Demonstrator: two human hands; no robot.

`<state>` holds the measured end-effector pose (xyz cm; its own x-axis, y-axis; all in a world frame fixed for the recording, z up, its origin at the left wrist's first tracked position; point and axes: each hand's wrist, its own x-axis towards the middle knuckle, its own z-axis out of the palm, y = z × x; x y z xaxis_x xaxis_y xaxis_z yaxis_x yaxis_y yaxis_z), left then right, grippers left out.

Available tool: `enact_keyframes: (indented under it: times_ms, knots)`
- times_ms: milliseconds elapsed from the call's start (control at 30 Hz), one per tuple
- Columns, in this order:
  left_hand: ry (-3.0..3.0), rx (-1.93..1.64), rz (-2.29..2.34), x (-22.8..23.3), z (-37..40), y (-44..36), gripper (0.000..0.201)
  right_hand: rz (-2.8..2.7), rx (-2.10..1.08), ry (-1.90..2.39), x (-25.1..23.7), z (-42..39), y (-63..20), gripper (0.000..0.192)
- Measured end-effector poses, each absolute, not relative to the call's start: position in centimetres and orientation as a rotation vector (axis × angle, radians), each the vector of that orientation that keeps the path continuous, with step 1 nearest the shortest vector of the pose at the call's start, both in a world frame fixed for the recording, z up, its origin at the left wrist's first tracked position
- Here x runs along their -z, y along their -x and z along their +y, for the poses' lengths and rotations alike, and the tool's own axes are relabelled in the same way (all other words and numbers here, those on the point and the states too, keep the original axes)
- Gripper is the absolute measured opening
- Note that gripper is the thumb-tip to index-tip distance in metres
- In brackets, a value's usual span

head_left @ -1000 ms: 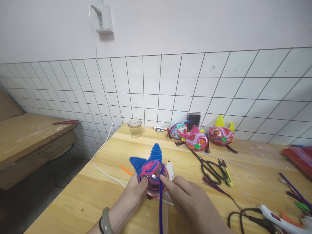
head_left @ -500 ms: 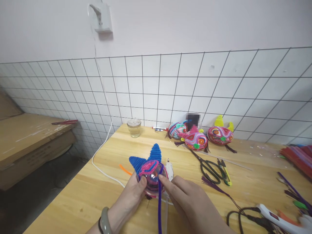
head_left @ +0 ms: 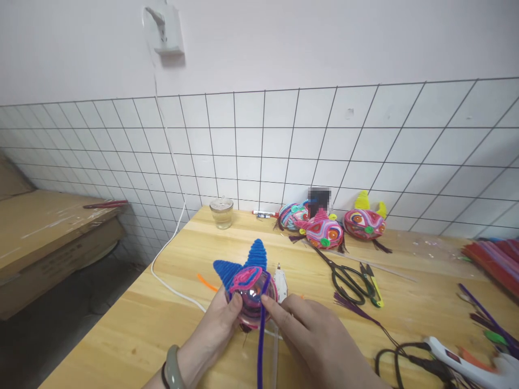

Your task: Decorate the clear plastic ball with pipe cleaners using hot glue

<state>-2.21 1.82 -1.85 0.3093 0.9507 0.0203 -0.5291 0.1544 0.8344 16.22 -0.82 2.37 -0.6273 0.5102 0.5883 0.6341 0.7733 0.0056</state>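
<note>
My left hand [head_left: 221,321] is closed around a clear plastic ball [head_left: 247,310], thumb on its near side. Pink and blue pipe cleaner coils cover part of the ball, and two pointed blue ears [head_left: 256,254] stand up from its top. A purple pipe cleaner [head_left: 261,335] runs down over the ball's right side, its lower end hanging toward me. With the index finger, my right hand [head_left: 314,335] presses this strip against the ball; its other fingers are curled. Behind the ball is a white tool tip [head_left: 280,282], mostly hidden.
Finished-looking colourful fish-like figures [head_left: 324,232] stand along the wall. Black scissors [head_left: 344,278] and a yellow-handled cutter [head_left: 375,289] lie at right, near a white glue gun [head_left: 462,359]. A lidded glass [head_left: 221,212] stands at the back edge; a white cord [head_left: 174,283] crosses the left.
The hands and ball stay nearly in place. The purple pipe cleaner's hanging end has shifted slightly left, and the view has turned a little.
</note>
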Motion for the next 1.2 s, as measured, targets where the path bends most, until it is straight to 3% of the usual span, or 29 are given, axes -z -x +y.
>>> enact_keyframes:
  times_ms: [1200]
  knots:
    - [-0.892, -1.173, 0.664, 1.99, 1.92, 2.35, 0.055, -2.429, 0.263, 0.899, -1.80, -0.63, -16.40, 0.043]
